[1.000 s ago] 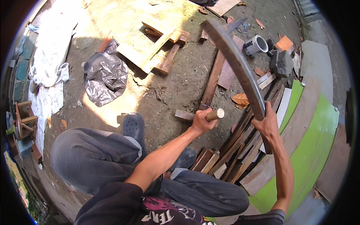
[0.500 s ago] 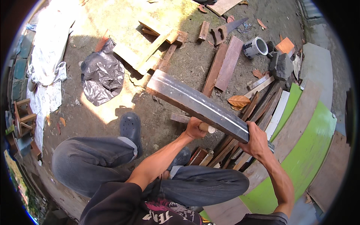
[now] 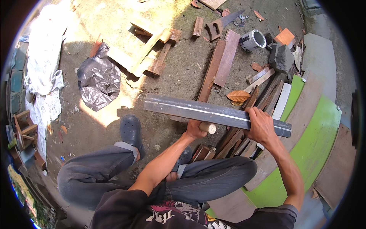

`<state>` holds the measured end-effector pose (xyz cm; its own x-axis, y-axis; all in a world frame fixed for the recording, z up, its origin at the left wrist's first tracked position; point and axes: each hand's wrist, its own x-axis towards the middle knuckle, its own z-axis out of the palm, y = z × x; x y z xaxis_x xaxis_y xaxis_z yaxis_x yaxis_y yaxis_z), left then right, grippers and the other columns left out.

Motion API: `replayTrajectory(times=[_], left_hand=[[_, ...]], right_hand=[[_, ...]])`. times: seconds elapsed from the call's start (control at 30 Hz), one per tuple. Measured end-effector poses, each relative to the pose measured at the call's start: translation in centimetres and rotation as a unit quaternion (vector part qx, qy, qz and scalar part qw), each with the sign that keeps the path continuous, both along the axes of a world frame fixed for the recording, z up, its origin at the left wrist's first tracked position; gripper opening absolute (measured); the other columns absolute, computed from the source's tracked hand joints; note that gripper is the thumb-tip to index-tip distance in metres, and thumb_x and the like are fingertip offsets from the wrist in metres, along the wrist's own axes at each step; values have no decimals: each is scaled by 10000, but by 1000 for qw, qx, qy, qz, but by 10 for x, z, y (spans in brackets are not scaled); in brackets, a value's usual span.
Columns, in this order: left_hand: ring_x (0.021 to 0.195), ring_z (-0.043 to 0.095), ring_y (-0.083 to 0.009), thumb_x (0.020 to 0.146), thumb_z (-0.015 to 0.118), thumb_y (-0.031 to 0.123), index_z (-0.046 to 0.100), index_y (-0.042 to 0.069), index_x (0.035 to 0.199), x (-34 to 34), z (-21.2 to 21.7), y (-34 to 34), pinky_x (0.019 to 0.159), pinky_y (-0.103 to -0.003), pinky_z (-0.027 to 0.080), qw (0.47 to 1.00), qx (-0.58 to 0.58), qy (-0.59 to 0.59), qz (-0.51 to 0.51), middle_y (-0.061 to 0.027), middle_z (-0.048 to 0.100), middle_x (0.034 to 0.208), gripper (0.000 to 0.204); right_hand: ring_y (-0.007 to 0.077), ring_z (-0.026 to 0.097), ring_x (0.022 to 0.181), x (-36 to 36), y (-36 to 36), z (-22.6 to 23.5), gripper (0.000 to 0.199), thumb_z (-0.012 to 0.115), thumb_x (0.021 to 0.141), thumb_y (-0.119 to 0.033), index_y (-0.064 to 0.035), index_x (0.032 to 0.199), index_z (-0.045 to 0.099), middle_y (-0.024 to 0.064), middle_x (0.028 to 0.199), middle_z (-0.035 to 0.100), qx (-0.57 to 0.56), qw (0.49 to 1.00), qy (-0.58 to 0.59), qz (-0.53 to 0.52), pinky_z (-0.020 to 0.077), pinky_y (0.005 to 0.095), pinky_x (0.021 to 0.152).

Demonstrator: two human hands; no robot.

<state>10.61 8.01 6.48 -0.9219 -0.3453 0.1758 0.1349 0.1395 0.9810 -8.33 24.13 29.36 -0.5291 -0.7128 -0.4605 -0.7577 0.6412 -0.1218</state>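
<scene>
My right hand [image 3: 260, 126] grips a long dark wooden beam [image 3: 183, 108] near its right end, fingers over the far edge. A white line runs along the beam's upper face, and it lies nearly level across the view, held above the ground. Beneath its near edge, my left hand [image 3: 195, 129] is closed round a thick, round wooden handle [image 3: 208, 128] with its pale end toward the right. Whatever is on the handle's other end is hidden by the hand and beam. Two reddish-brown boards [image 3: 226, 61] lie on the ground beyond the beam.
A nailed wooden frame [image 3: 146, 53] and a black plastic bag [image 3: 100, 78] lie ahead on the left. Ahead to the right are a handsaw [image 3: 215, 29], a metal can [image 3: 252, 41] and a grey block [image 3: 281, 58]. Wood strips and green panels [image 3: 312, 141] lie on my right.
The beam has turned: its left end swung nearer to me, and more of its right end shows past my right hand. My left hand still grips the handle.
</scene>
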Motion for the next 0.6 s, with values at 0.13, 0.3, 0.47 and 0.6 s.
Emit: replayTrajectory(times=[0.13, 0.3, 0.47, 0.6], left_hand=[[454, 553, -259, 711, 705, 54, 492, 57, 638, -18, 11, 4, 448, -352, 417, 999, 7, 33, 30, -93, 502, 544, 225], [473, 570, -243, 769, 719, 58, 495, 64, 663, -11, 15, 8, 459, -335, 425, 999, 18, 34, 10, -98, 520, 562, 248], [496, 581, -296, 766, 674, 37, 498, 54, 658, -14, 14, 3, 477, -369, 445, 999, -36, 19, 9, -121, 524, 577, 207], [495, 566, -320, 793, 672, 42, 497, 45, 696, -18, 16, -2, 487, -376, 441, 999, -45, 22, -16, -110, 496, 564, 200]], right_hand=[[417, 644, 931, -32, 4, -4, 616, 756, 637, -168, -17, 1177, 501, 223, 1039, 651, -22, 976, 6, -216, 520, 482, 822], [411, 642, 973, 12, 10, -7, 619, 794, 634, -204, -14, 1152, 513, 217, 1036, 638, -22, 977, -121, -173, 514, 482, 835], [382, 642, 973, -8, -15, 19, 605, 808, 631, -210, -41, 1135, 517, 172, 1052, 636, -56, 991, 7, -119, 516, 464, 783], [397, 663, 901, -6, -18, 11, 650, 759, 652, -244, -17, 1206, 505, 217, 977, 659, -113, 954, 36, -276, 522, 451, 786]])
